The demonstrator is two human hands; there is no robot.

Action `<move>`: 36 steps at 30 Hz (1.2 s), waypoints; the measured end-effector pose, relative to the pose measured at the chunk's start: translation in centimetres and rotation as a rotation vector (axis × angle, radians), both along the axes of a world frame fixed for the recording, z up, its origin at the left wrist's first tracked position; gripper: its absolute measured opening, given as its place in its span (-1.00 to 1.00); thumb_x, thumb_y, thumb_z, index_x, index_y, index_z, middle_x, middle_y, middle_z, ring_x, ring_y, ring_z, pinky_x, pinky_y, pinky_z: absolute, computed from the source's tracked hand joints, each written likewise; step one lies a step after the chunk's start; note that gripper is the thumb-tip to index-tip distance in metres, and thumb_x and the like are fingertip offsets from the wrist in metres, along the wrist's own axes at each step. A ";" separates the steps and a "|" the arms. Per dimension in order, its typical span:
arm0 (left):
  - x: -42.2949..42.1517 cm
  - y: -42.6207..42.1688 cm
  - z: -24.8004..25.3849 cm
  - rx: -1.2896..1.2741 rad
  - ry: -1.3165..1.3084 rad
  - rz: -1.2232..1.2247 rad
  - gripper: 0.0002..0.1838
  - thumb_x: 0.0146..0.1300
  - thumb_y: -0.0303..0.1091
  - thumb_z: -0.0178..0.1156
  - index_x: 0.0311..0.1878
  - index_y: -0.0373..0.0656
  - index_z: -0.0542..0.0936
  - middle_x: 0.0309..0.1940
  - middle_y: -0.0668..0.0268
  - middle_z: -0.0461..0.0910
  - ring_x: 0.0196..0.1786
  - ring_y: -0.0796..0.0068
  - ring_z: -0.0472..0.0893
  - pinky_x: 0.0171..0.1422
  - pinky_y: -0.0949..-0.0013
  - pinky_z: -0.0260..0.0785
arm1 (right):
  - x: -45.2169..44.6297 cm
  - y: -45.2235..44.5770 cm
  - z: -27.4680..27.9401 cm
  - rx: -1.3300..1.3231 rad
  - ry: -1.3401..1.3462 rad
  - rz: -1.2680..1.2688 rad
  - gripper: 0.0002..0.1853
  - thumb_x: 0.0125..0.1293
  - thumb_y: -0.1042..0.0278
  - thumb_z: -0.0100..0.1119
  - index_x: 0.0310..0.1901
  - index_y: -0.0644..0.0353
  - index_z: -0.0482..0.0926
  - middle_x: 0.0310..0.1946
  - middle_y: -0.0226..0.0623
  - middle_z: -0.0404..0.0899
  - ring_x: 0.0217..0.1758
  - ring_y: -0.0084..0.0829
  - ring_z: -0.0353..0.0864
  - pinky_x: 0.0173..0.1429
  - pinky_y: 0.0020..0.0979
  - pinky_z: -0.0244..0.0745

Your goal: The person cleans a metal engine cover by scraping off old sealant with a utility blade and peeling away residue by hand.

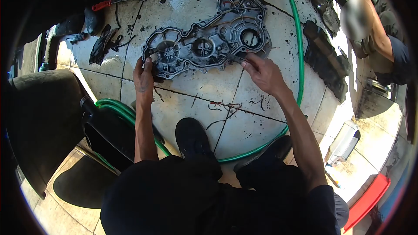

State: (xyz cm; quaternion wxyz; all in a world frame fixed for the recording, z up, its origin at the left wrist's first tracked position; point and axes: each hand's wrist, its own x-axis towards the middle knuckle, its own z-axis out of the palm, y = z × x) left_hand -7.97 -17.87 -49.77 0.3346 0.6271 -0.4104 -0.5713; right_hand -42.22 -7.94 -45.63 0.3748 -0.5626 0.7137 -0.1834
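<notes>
A large grey metal engine cover (202, 45) with a ribbed inner side and a round opening at its right lies over the tiled floor. My left hand (144, 75) grips its lower left edge, thumb on top and fingers beneath. At the cover's lower right edge, my right hand (260, 72) is closed, thumb and fingers pinching a small dark flat piece (237, 57) against or beside the rim. Whether that piece is separate from the cover I cannot tell. Thin dark and reddish strips (226, 108) lie on the tiles below the cover.
A green hose (299, 48) curves around the right side and near my shoes (191, 137). Dark metal parts (324, 58) lie at right, near another person's arm (376, 28). A red-handled tool (102, 5), black gloves (103, 45) and a black container (106, 132) are at left.
</notes>
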 end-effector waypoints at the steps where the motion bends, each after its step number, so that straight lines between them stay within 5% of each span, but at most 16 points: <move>1: -0.1 -0.3 -0.2 -0.037 -0.049 0.030 -0.61 0.56 -0.16 0.06 0.17 -0.32 0.51 -0.38 0.41 0.57 -0.46 0.63 0.54 -0.46 0.47 0.42 | 0.6 -0.1 0.6 0.040 0.079 0.024 -0.63 0.47 0.10 0.20 -0.08 0.34 0.59 -0.54 -0.29 0.53 -0.48 -0.47 0.43 -0.30 -0.28 0.38; 4: 0.4 -1.9 -1.9 -0.198 -0.246 0.088 -0.58 0.55 -0.14 0.09 0.18 -0.33 0.54 -0.42 0.48 0.50 -0.45 0.70 0.45 -0.43 0.51 0.30 | 0.5 -0.5 -0.6 0.098 0.052 0.067 -0.65 0.47 0.09 0.19 -0.12 0.30 0.63 -0.54 -0.23 0.55 -0.49 -0.37 0.46 -0.29 -0.26 0.39; 6: 0.8 -2.7 -1.6 -0.069 -0.264 -0.019 -0.39 0.54 -0.09 0.08 0.34 -0.52 0.40 -0.11 0.10 0.70 -0.22 0.33 0.65 -0.07 0.25 0.50 | 0.2 -0.8 -1.0 0.119 -0.047 0.084 -0.66 0.47 0.10 0.19 -0.16 0.27 0.65 -0.54 -0.20 0.58 -0.51 -0.30 0.50 -0.30 -0.22 0.40; 8: 0.8 -3.7 -2.7 -0.148 -0.302 -0.010 -0.41 0.54 -0.10 0.08 0.35 -0.49 0.41 -0.05 0.00 0.68 -0.12 0.25 0.65 0.01 0.20 0.47 | 0.4 -0.9 -0.3 0.093 -0.059 -0.001 -0.64 0.43 0.01 0.18 -0.27 0.18 0.67 -0.53 -0.07 0.63 -0.39 0.03 0.68 -0.26 -0.03 0.52; 9: 1.0 -3.8 -3.2 -0.228 -0.342 -0.005 -0.43 0.54 -0.12 0.08 0.35 -0.46 0.42 0.02 -0.09 0.66 -0.03 0.18 0.64 0.10 0.15 0.43 | 1.0 -0.5 -0.2 0.100 -0.059 0.007 -0.64 0.43 0.01 0.18 -0.27 0.18 0.67 -0.53 -0.07 0.63 -0.39 0.03 0.68 -0.26 -0.03 0.52; 12: -1.5 -3.0 1.1 -0.239 -0.531 -0.058 -0.49 0.51 -0.17 0.09 0.36 -0.35 0.44 -0.04 -0.10 0.63 0.02 0.05 0.62 0.12 0.17 0.42 | 3.6 1.1 0.1 -0.057 0.257 -0.085 -0.65 0.41 0.00 0.20 -0.31 0.15 0.66 -0.54 -0.08 0.64 -0.40 0.04 0.68 -0.28 -0.03 0.54; 13: -2.1 -2.7 0.6 -0.540 -0.683 -0.080 -0.51 0.47 -0.21 0.10 0.36 -0.26 0.45 -0.01 -0.08 0.59 0.09 -0.06 0.58 0.18 0.08 0.39 | 4.3 1.8 -0.5 -0.089 0.293 -0.115 -0.65 0.41 0.00 0.23 -0.26 0.17 0.67 -0.52 -0.10 0.66 -0.41 0.00 0.69 -0.31 -0.09 0.52; 20: -10.7 1.4 0.7 -0.910 -0.876 -0.419 -0.52 0.43 -0.17 0.09 0.36 -0.08 0.49 0.39 0.15 0.42 0.55 0.15 0.26 0.59 -0.04 -0.02 | 5.0 2.8 -2.0 -0.057 0.178 -0.258 -0.64 0.40 -0.01 0.25 -0.24 0.18 0.66 -0.57 -0.07 0.61 -0.48 0.00 0.65 -0.38 -0.09 0.47; 25: -10.7 2.1 -0.5 -0.907 -0.876 -0.416 -0.51 0.42 -0.28 0.05 0.41 0.11 0.49 0.49 0.31 0.34 0.57 0.22 0.24 0.62 0.05 -0.06 | 6.3 3.9 -2.1 -0.082 0.225 -0.198 -0.68 0.42 0.01 0.20 -0.29 0.12 0.59 -0.47 -0.05 0.67 -0.40 0.06 0.68 -0.32 -0.01 0.54; 36: -10.2 2.4 -1.7 -0.954 -0.842 -0.458 -0.43 0.39 -0.42 0.01 0.48 0.03 0.39 0.55 0.23 0.24 0.62 0.19 0.14 0.64 0.09 -0.17 | 6.8 4.6 -1.8 -0.228 0.347 -0.085 -0.69 0.41 0.04 0.21 -0.33 0.13 0.60 -0.49 -0.13 0.67 -0.44 0.00 0.69 -0.38 -0.06 0.56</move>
